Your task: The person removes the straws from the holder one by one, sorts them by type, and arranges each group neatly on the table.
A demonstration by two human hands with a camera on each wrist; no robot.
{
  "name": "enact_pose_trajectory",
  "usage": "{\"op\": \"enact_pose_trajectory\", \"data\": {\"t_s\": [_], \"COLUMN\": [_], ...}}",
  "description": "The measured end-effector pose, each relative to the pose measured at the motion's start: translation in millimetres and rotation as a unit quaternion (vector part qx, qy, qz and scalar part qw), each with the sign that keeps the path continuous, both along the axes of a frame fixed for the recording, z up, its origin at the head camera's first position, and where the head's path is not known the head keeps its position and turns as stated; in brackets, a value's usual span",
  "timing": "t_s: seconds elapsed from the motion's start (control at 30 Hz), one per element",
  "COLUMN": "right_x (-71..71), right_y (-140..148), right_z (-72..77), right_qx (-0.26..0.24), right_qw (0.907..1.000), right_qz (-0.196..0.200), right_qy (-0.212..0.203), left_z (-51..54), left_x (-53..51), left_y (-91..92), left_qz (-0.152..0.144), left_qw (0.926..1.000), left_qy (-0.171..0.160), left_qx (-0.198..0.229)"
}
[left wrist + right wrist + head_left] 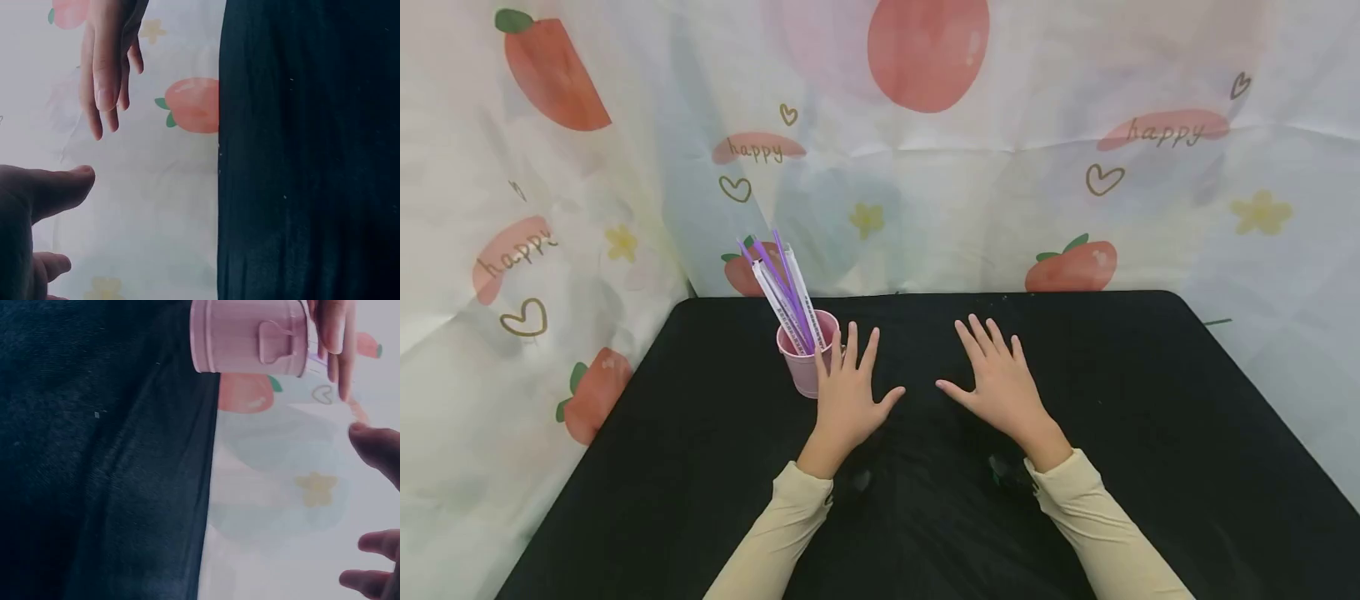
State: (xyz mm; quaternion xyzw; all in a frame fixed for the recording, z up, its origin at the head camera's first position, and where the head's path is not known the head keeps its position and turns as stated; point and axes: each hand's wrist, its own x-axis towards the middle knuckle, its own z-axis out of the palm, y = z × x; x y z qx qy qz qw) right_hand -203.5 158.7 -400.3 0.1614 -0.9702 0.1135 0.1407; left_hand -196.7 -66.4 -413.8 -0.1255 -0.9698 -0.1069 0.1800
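Printed cloth (940, 221) hangs behind a black desk (1150, 400). Left of the middle, a pink bucket (806, 379) stands upright, purple and white sticks (802, 289) leaning inside it. Spread wide and holding nothing, the left hand (847, 396) overlaps the bucket from the head; whether they touch, I cannot tell. The right hand (1003, 392), also spread and bare, is well apart. With every visible stick in the bucket, handling seems either unstarted or finished; which one is unclear.

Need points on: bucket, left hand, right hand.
Bucket (802, 376), head view: front of outer wall.
Left hand (847, 398), head view: back of hand.
Right hand (1003, 390), head view: back of hand.
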Motion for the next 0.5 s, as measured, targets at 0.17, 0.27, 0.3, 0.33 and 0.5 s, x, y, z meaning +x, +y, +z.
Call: {"op": "enact_pose_trajectory", "data": {"t_s": [0.17,0.27,0.3,0.33,0.5], "right_x": [-5.0,-7.3,-7.9,-8.6,-8.7], "right_y": [-5,-7,-8,-8,-12], "right_z": [-5.2,-5.5,-5.4,-5.5,-7.1], "right_qx": [-0.007,-0.022,-0.028,-0.033,-0.046], "right_qw": [0.9987,0.997,0.9966,0.9964,0.9961], "right_qz": [0.02,0.028,0.029,0.03,0.037], "right_qy": [0.047,0.069,0.072,0.073,0.066], "left_z": [-3.3,-3.3,-3.3,-3.2,-6.7], "left_x": [2.2,2.8,2.8,3.1,7.8], "left_y": [-6.8,-11.2,-12.7,-14.1,-19.9], "left_qz": [-0.004,-0.007,-0.007,-0.007,-0.001], "left_qw": [0.9993,0.9983,0.998,0.9978,0.9968], "left_qy": [0.036,0.058,0.062,0.065,0.079], "left_qx": [0.01,0.009,0.008,0.008,0.016]}}
